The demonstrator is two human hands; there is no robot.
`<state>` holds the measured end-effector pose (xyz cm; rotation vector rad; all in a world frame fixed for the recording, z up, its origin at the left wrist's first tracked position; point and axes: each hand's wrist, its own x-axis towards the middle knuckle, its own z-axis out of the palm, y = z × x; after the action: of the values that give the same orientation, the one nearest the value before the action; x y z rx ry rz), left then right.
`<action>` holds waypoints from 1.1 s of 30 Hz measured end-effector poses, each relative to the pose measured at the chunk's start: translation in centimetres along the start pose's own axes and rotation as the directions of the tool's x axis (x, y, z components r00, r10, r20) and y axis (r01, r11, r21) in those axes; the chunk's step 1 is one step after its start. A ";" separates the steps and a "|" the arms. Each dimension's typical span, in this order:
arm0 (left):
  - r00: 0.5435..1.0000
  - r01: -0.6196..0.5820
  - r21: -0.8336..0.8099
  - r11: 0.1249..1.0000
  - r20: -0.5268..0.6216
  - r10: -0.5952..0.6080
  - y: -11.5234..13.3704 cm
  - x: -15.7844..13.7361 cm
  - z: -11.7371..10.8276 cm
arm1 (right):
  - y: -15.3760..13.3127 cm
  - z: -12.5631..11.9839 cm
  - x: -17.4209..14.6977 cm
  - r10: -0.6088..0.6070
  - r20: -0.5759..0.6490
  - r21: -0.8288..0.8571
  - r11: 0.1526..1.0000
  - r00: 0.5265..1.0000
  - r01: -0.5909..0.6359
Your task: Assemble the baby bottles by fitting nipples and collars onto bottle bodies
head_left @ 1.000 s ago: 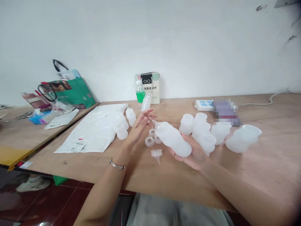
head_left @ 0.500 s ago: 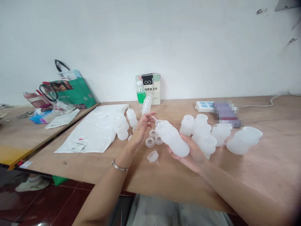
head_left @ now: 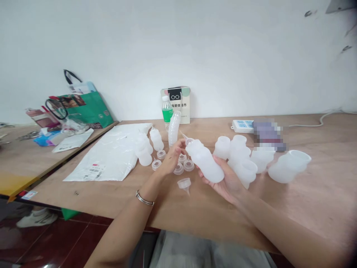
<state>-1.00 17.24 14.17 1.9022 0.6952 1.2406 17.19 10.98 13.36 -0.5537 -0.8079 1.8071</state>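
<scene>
A frosted white squeeze bottle (head_left: 205,160) lies tilted in my right hand (head_left: 230,180), whose fingers wrap round its lower body. At its upper left end sits a clear nozzle cap (head_left: 189,140) with a thin pointed tip. My left hand (head_left: 173,159) has its fingers curled against this cap, at the bottle's neck. Below the hands, a loose nozzle cap (head_left: 184,183) rests on the table. Several more nozzle caps (head_left: 189,165) lie just behind my left hand, partly hidden by it.
Open bottles without caps (head_left: 288,167) stand at the right; capped bottles (head_left: 156,139) stand at the left by a white plastic mailer (head_left: 108,156). Behind are a clear stack of cups (head_left: 174,128), a water bottle (head_left: 167,111), a paper bag (head_left: 185,108) and a power strip (head_left: 242,126).
My left hand has moved right and down from the nozzle tip to the cap's side, its fingers more curled. The loose cap in front has turned slightly. The held bottle has barely shifted.
</scene>
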 end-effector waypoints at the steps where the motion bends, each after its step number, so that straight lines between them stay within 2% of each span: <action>1: 0.999 -0.022 -0.012 1.000 0.030 0.022 0.1 -0.2 0.1 | 0.1 0.1 0.0 -0.014 -0.011 -0.035 0.999 1.000 0.013; 5: 0.998 -0.006 -0.052 0.999 0.060 0.009 0.9 -0.7 0.9 | 0.7 0.4 -0.1 -0.062 -0.048 -0.287 0.957 0.997 0.045; 6: 0.999 0.015 -0.077 0.997 0.047 -0.011 1.1 -0.8 1.2 | 0.8 0.4 -0.2 -0.106 -0.058 -0.402 0.913 0.993 0.074; 8: 0.998 0.062 -0.127 0.990 0.020 -0.060 1.3 -0.8 1.5 | 1.1 0.6 -0.4 -0.239 -0.058 -0.643 0.751 0.969 0.147; 9: 0.996 0.085 -0.143 0.986 0.020 -0.083 1.4 -0.7 1.6 | 1.1 0.6 -0.4 -0.292 -0.046 -0.728 0.665 0.955 0.168; 10: 0.994 0.105 -0.154 0.982 0.026 -0.102 1.4 -0.7 1.7 | 1.1 0.6 -0.5 -0.307 -0.034 -0.768 0.617 0.951 0.172; 11: 0.993 0.117 -0.164 0.979 0.037 -0.112 1.4 -0.6 1.7 | 1.1 0.6 -0.5 -0.268 -0.021 -0.761 0.629 0.963 0.158; 13: 0.992 0.115 -0.189 0.975 0.073 -0.103 1.4 -0.6 1.7 | 0.9 0.5 -0.6 -0.048 0.045 -0.625 0.778 0.998 0.066; 15: 0.990 0.113 -0.207 0.972 0.104 -0.093 1.4 -0.5 1.7 | 0.7 0.4 -0.6 0.155 0.180 -0.437 0.897 0.971 -0.063; 17: 0.987 0.140 -0.235 0.962 0.109 -0.117 1.4 -0.5 1.8 | 0.8 0.3 -0.6 0.190 0.233 -0.359 0.928 0.954 -0.097; 19: 0.983 0.175 -0.306 0.936 0.102 -0.151 1.4 -0.6 2.0 | 1.0 0.4 -0.6 0.062 0.148 -0.457 0.889 0.987 0.013; 20: 0.982 0.184 -0.358 0.916 0.114 -0.153 1.4 -0.6 2.1 | 1.1 0.4 -0.6 -0.048 0.096 -0.555 0.827 0.994 0.094; 22: 0.981 0.179 -0.445 0.877 0.147 -0.125 1.5 -0.8 2.4 | 1.4 0.6 -0.7 -0.269 0.056 -0.743 0.632 0.961 0.220; 23: 0.981 0.169 -0.466 0.868 0.168 -0.101 1.6 -0.8 2.6 | 1.4 0.7 -0.7 -0.335 0.071 -0.806 0.536 0.940 0.252; 25: 0.978 0.147 -0.472 0.869 0.204 -0.054 1.9 -1.0 2.7 | 1.5 0.9 -0.8 -0.339 0.113 -0.868 0.423 0.934 0.259; 28: 0.967 0.150 -0.471 0.870 0.254 -0.029 2.3 -1.1 2.7 | 1.3 1.1 -1.0 -0.189 0.155 -0.886 0.407 0.970 0.221; 30: 0.955 0.170 -0.475 0.863 0.295 -0.026 2.4 -1.2 2.6 | 1.1 1.1 -1.2 -0.106 0.200 -0.866 0.446 0.974 0.226; 33: 0.934 0.177 -0.455 0.873 0.358 -0.004 2.7 -1.2 2.2 | 0.9 0.7 -1.2 -0.066 0.300 -0.792 0.538 0.952 0.287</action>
<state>0.66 14.14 15.24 1.5842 0.2493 0.8774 16.57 9.43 13.20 -0.8185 -1.8666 1.2036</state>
